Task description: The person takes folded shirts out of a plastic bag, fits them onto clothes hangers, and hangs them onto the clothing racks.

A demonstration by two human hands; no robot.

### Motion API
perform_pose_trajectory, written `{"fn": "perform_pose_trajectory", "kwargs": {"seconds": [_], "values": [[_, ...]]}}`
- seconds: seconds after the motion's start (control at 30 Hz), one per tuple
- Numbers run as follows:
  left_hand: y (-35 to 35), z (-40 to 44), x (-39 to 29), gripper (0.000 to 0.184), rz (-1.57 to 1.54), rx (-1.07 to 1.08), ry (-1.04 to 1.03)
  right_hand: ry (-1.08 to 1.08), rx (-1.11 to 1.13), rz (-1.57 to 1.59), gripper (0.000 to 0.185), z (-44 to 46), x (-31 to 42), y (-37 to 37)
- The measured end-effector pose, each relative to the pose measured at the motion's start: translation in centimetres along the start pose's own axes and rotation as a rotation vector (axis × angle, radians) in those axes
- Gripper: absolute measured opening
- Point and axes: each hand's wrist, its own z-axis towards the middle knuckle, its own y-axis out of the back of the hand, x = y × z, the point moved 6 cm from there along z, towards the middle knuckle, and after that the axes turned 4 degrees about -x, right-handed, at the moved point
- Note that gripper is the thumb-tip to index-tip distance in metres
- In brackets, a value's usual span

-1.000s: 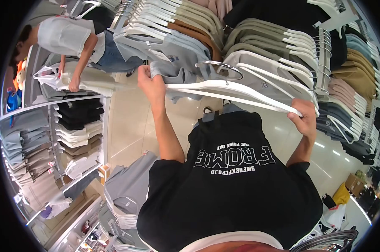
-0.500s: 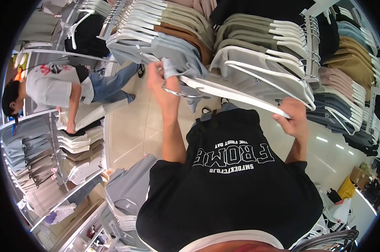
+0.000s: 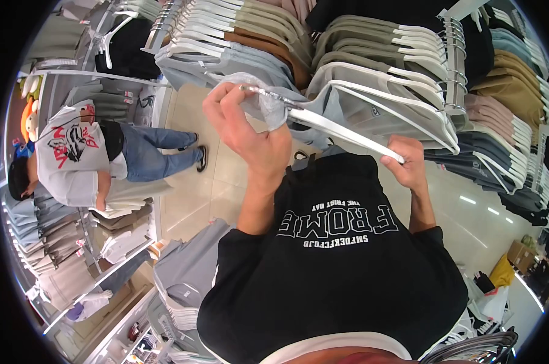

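Note:
A white hanger (image 3: 347, 131) spans the space in front of my chest. My right hand (image 3: 408, 161) is closed around its right end. My left hand (image 3: 250, 136) is raised at the other end, fingers curled into a bunched light grey garment (image 3: 273, 109). The hanger's metal hook (image 3: 265, 92) shows near those fingertips, partly covered by cloth. Just beyond my hands, light grey shirts (image 3: 387, 112) hang on white hangers, close to the held one. How far the garment covers the hanger's left end is hidden by my left hand.
Ahead, a metal rail (image 3: 455, 67) carries olive shirts (image 3: 365, 42), with a brown shirt (image 3: 268, 45) further left. A person (image 3: 74, 145) stands at shelving on the left, facing away. A grey shirt (image 3: 189, 261) hangs at lower left. A cardboard box (image 3: 521, 256) sits far right.
My left hand has risen and turned, with the grey cloth now bunched over its fingers and the hook turned upward. My right hand has shifted slightly left. The other person has turned toward the shelves.

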Motion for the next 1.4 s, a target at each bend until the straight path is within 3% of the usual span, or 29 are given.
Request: {"fn": "perform_pose_trajectory", "kwargs": {"seconds": [0.07, 0.17, 0.23, 0.33, 0.43, 0.5, 0.63, 0.73, 0.87, 0.93, 1.07, 1.17, 1.3, 1.4], "values": [[-0.5, 0.3, 0.5, 0.016, -0.154, -0.033, -0.095, 0.014, 0.028, 0.007, 0.025, -0.2, 0.1, 0.1], [-1.0, 0.0, 1.1, 0.018, -0.333, 0.298, 0.132, 0.022, 0.113, 0.116, 0.032, -0.4, 0.2, 0.1], [-1.2, -0.2, 1.5, 0.023, -0.328, 0.331, 0.183, -0.021, 0.213, 0.326, 0.036, -0.4, -1.1, -0.1], [-1.5, -1.0, 2.4, 0.022, -0.369, 0.327, 0.279, -0.183, -0.002, 0.740, 0.041, 0.1, -5.2, -0.2], [-1.5, -1.7, 2.7, 0.021, -0.423, 0.342, 0.431, -0.462, -0.080, 0.504, 0.037, 0.5, -11.2, -2.2], [-1.7, -2.4, 2.4, 0.020, -0.462, 0.356, 0.530, -0.446, -0.032, 0.454, 0.037, 0.2, -12.2, -6.1], [-2.9, -3.5, 1.5, 0.017, -0.582, 0.442, 0.535, -0.485, 0.030, 0.289, 0.041, 2.2, -9.3, -11.7], [-3.4, -4.8, 1.6, 0.014, -0.684, 0.488, 0.634, -0.560, 0.116, 0.423, 0.041, 2.6, -9.9, -14.6], [-2.6, -4.5, 2.4, 0.019, -0.693, 0.437, 0.740, -0.413, 0.055, 0.141, 0.039, 2.6, -12.3, -13.5], [-2.0, -4.9, 4.3, 0.024, -0.681, 0.388, 0.757, -0.407, -0.010, 0.265, 0.036, 2.5, -13.3, -11.0], [-1.2, -9.7, 10.1, 0.034, -0.916, 0.298, 1.028, -0.540, -0.154, 0.498, 0.020, 3.1, -10.3, -5.8], [-1.5, -13.5, 11.8, 0.035, -0.867, 0.416, 1.166, -0.633, -0.260, 0.593, 0.019, 4.4, -6.4, -3.7], [-2.6, -18.2, 11.6, 0.033, -0.894, 0.820, 1.279, -0.580, -0.392, 0.698, 0.023, 4.8, -6.5, -1.9], [-2.7, -19.2, 11.9, 0.026, -0.975, 0.694, 1.387, -0.526, -0.401, 0.737, 0.035, 5.5, -5.2, -0.6]]}}
